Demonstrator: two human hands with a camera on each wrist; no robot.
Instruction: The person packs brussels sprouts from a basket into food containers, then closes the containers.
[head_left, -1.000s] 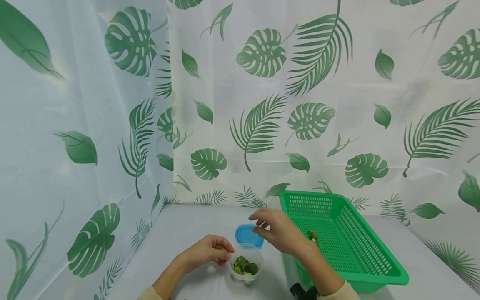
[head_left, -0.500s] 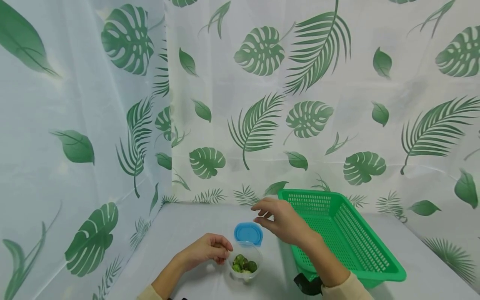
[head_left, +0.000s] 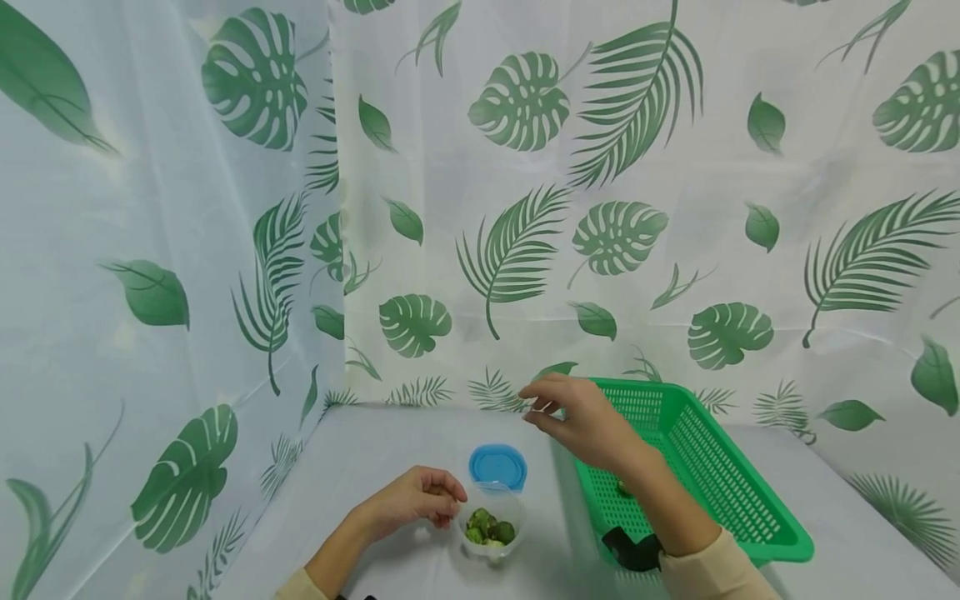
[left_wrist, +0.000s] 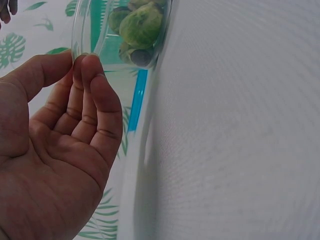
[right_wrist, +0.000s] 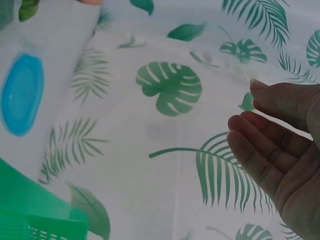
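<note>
My left hand (head_left: 420, 500) pinches the rim of a clear plastic tub (head_left: 512, 542) between thumb and fingertips, as the left wrist view shows up close. Several Brussels sprouts (left_wrist: 141, 26) lie inside the tub. My right hand (head_left: 581, 417) is raised over the left side of a green slotted basket (head_left: 750, 537), its fingers loosely bent. Nothing shows between its thumb and fingers (right_wrist: 250, 145) in the right wrist view. In the basket, a sprout (head_left: 623, 487) is partly hidden behind the right forearm.
A blue lid (head_left: 498, 467) lies on the white table just behind the tub. The basket takes up the table's right side. Leaf-patterned sheets (head_left: 525, 250) hang behind and to the left. A black strap (head_left: 630, 550) is by the right cuff.
My right hand has risen and shifted right, from near the blue lid to over the basket's left edge. My left hand and the tub stay in place.
</note>
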